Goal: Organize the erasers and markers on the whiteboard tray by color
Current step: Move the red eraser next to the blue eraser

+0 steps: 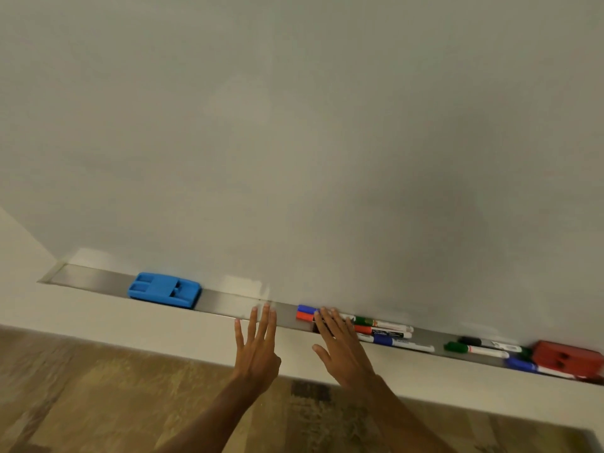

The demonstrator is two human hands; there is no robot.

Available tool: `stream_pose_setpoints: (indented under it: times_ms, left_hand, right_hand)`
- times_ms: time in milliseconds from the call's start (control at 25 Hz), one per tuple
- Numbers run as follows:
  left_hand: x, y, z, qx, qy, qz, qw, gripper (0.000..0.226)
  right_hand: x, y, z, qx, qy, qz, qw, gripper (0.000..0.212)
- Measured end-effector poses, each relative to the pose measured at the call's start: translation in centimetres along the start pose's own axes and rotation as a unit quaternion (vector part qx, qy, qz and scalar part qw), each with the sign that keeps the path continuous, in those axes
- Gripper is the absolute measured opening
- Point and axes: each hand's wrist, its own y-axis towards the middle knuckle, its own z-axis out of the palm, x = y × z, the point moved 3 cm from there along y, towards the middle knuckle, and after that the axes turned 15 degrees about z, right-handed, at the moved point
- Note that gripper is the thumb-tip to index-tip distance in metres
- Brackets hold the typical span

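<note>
Two erasers (164,289) flanking markers (382,330), hands (258,349) hovering

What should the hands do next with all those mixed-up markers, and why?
Probably the right hand, open with fingertips already over the blue-capped marker and red-capped marker, should close on the blue-capped one and carry it left toward the blue eraser. The colours lie mixed on the tray, and the left hand is open and empty.

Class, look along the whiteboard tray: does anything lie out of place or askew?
Yes. The markers lie in mixed-colour heaps on the tray, some at slants, with blue, red, green and black caps jumbled together. The blue eraser sits far from the red eraser. Nothing looks spilled or broken.
</note>
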Motion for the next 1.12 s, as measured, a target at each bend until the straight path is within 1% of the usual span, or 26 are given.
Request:
stream_pose_setpoints:
  times_ms: [120, 240, 400, 560, 640, 720, 800, 880, 960, 1040, 1120]
  left_hand:
    - [-2.3, 0.7, -0.6, -0.014, 0.000, 0.007, 1.000, 0.113]
    - [-5.0, 1.5, -0.9, -0.015, -0.003, 0.009, 1.000, 0.109]
    - [-10.4, 2.6, -0.1, -0.016, -0.003, 0.027, 0.999, 0.106]
    - [-17.0, 4.0, 0.8, -0.034, -0.007, 0.041, 0.999, 0.113]
    - [-20.2, 4.8, 1.3, -0.034, -0.008, 0.047, 0.998, 0.113]
    - [-23.5, 5.9, 1.8, -0.022, -0.008, 0.047, 0.999, 0.113]
    - [-26.4, 7.0, 2.3, 0.000, -0.014, 0.046, 0.999, 0.107]
    - [-29.5, 8.1, 2.9, 0.006, -0.020, 0.055, 0.998, 0.098]
    - [-32.2, 8.9, 3.6, 0.008, -0.029, 0.061, 0.998, 0.096]
    - [-35.1, 9.8, 4.2, 0.022, -0.034, 0.062, 0.997, 0.095]
    - [-38.2, 10.7, 4.3, 0.040, -0.025, 0.064, 0.997, 0.089]
  right_hand:
    - [-1.7, -0.8, -0.4, 0.004, -0.002, 0.027, 1.000, 0.061]
    - [-4.6, -1.3, -0.3, 0.000, 0.006, 0.064, 0.998, 0.064]
    - [-9.2, -2.6, -0.9, -0.025, 0.021, 0.060, 0.998, 0.059]
    - [-15.0, -3.5, -0.6, -0.053, 0.044, 0.072, 0.995, 0.057]
    - [-17.9, -4.0, -0.6, -0.065, 0.052, 0.072, 0.994, 0.057]
    - [-21.2, -4.5, -0.8, -0.076, 0.048, 0.072, 0.993, 0.056]
    - [-24.1, -4.9, -0.9, -0.083, 0.049, 0.069, 0.993, 0.056]
    - [-27.0, -5.2, -0.7, -0.075, 0.046, 0.083, 0.993, 0.058]
    - [-29.6, -5.6, -0.6, -0.065, 0.054, 0.102, 0.991, 0.059]
    - [-32.3, -6.0, -0.7, -0.069, 0.063, 0.111, 0.989, 0.059]
    - [-35.3, -6.6, -0.7, -0.084, 0.081, 0.122, 0.986, 0.059]
